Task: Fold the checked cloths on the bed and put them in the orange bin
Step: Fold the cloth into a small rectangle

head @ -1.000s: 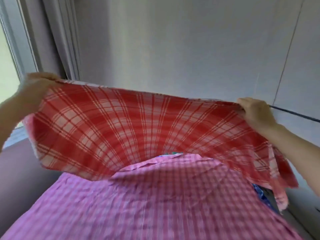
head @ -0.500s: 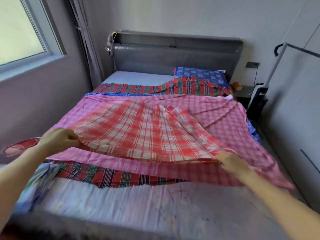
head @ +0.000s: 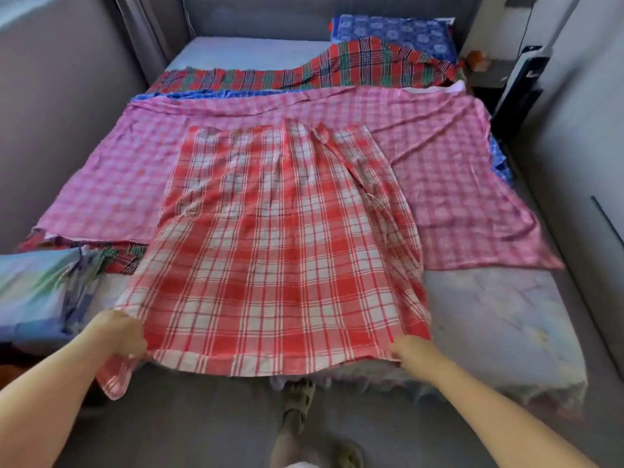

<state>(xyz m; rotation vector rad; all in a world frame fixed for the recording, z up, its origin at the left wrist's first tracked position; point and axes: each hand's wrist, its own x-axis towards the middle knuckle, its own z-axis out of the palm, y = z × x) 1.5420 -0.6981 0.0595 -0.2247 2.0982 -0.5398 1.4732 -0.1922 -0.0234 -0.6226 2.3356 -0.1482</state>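
A red-and-white checked cloth point(head: 270, 244) lies spread lengthwise down the middle of the bed, its near edge hanging over the foot. My left hand point(head: 116, 334) grips its near left corner and my right hand point(head: 410, 349) grips its near right corner. Under it lies a pink checked cloth point(head: 439, 170), spread across the bed. A red-and-green checked cloth point(head: 337, 70) lies behind that near the pillow, and another piece of the same pattern point(head: 125, 255) shows at the left. An orange bin is not in view.
A blue patterned pillow point(head: 391, 32) sits at the head of the bed. Pale blue fabric point(head: 37, 288) is bunched at the bed's near left corner. My sandalled feet point(head: 300, 410) stand on the grey floor. A black appliance point(head: 520, 86) stands by the right wall.
The red-and-white cloth was held up in the air, then swung down and laid flat on the bed. My hands pulled its near edge back to the foot of the bed.
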